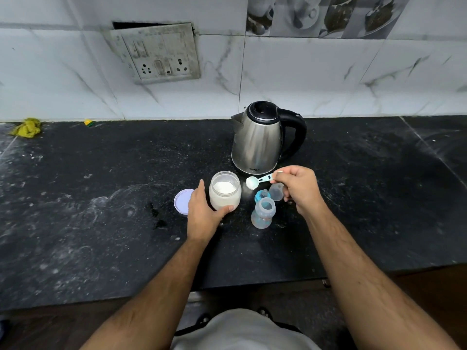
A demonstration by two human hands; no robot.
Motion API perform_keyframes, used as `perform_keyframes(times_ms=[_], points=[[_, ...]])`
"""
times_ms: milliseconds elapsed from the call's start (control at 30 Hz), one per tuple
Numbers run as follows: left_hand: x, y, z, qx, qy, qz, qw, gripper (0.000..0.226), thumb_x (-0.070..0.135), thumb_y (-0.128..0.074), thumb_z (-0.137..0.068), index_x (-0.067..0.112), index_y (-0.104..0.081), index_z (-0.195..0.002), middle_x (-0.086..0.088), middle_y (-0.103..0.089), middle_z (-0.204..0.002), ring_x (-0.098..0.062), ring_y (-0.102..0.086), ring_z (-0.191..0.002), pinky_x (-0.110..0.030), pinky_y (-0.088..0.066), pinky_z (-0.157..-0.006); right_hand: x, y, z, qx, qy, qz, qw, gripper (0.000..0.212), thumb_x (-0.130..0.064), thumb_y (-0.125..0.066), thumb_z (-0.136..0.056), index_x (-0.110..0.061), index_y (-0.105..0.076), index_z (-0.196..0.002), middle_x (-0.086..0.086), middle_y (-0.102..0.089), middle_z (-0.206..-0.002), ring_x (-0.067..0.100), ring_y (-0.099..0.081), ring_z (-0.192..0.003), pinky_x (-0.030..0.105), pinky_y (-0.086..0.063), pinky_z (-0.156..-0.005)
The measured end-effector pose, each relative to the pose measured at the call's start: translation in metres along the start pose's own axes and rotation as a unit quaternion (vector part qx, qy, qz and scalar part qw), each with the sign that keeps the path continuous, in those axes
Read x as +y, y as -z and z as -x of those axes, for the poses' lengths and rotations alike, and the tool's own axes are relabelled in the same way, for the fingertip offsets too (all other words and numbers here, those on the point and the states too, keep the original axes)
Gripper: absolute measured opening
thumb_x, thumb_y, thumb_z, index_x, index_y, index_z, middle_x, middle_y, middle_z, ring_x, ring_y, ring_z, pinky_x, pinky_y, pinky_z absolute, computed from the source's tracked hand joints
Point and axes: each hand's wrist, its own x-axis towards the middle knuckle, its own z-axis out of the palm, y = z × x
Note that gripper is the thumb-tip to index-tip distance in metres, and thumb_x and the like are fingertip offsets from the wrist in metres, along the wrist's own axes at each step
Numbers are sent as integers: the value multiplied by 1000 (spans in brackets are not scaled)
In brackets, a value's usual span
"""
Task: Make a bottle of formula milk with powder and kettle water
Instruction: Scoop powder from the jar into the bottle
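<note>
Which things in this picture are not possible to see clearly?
- Head view: water level in the kettle, hidden by its closed lid and metal wall.
- Head view: whether the scoop holds powder; too small and pale.
- Head view: the scoop handle's end, covered by the right hand.

1 kettle [257, 140], 1 powder jar [225, 192], 1 lid [182, 201], 1 bottle [263, 213], 1 scoop [255, 182], 2 hands [202, 210]
</note>
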Motion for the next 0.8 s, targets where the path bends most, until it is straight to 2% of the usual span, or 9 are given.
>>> perform_keyframes(times_ms=[100, 167, 233, 333, 467, 533, 633, 733, 800], points=[[0, -1, 27, 82, 1, 20, 996, 84, 31, -87, -72, 18, -45, -143, 3, -58, -117, -10, -55, -96, -29, -49, -91, 5, 11, 7, 21, 4, 6, 1000, 6, -1, -68, -81, 1, -71, -77, 2, -56, -49, 9, -39, -37, 23, -35, -38], [-1, -3, 44, 70, -18, 39, 997, 54, 26, -85, -75, 24, -59, -123, 8, -59, -95, -8, -56, -82, -31, -52, -83, 10, 17, 11, 32, 8, 14, 999, 7, -2, -67, -82, -2, -72, -77, 5, -59, -53, 9, -40, -38, 24, -35, -38], [-4, -11, 54, 20, -40, 44, 998, 39, 26, -85, -75, 29, -62, -106, 10, -60, -84, -7, -58, -74, -34, -54, -79, 15, 22, 16, 39, 22, 14, 999, 9, -2, -67, -83, -4, -71, -76, 12, -58, -58, 11, -39, -38, 24, -35, -38], [0, -28, 56, -44, -56, 49, 996, 45, 27, -88, -70, 28, -64, -108, 13, -64, -91, -7, -60, -78, -32, -56, -82, 23, 28, 21, 44, 43, 9, 998, 12, -1, -67, -85, -6, -70, -75, 13, -56, -56, 12, -38, -37, 24, -34, -37], [20, -43, 51, -114, -79, 47, 989, 79, 30, -91, -66, 22, -54, -135, 14, -60, -119, -3, -58, -94, -23, -49, -91, 29, 32, 25, 45, 55, 9, 997, 13, -1, -66, -87, -6, -69, -76, 20, -55, -60, 11, -38, -37, 23, -33, -36], [32, -48, 49, -132, -83, 44, 987, 86, 29, -91, -66, 22, -49, -141, 14, -56, -125, -2, -56, -97, -17, -43, -88, 29, 33, 27, 42, 60, 19, 997, 11, -1, -66, -88, -5, -69, -78, 22, -57, -63, 11, -39, -37, 23, -34, -36], [47, -52, 47, -136, -91, 45, 986, 82, 26, -91, -65, 24, -52, -137, 15, -56, -119, 3, -55, -88, -7, -40, -75, 31, 34, 29, 37, 67, 24, 997, 8, 0, -66, -89, -2, -70, -81, 16, -57, -59, 9, -39, -36, 23, -34, -36], [51, -55, 44, -128, -89, 57, 986, 73, 21, -90, -65, 23, -57, -131, 15, -60, -112, 10, -53, -83, -5, -39, -72, 34, 32, 30, 30, 75, 25, 996, 8, 0, -67, -89, -2, -69, -82, -2, -53, -48, 7, -39, -35, 21, -34, -35], [49, -56, 42, -128, -79, 59, 987, 67, 20, -89, -68, 22, -60, -129, 15, -63, -109, 12, -54, -81, -5, -39, -70, 37, 33, 31, 25, 81, 28, 996, 7, -1, -67, -89, -1, -69, -82, -5, -51, -48, 7, -39, -35, 22, -35, -36]])
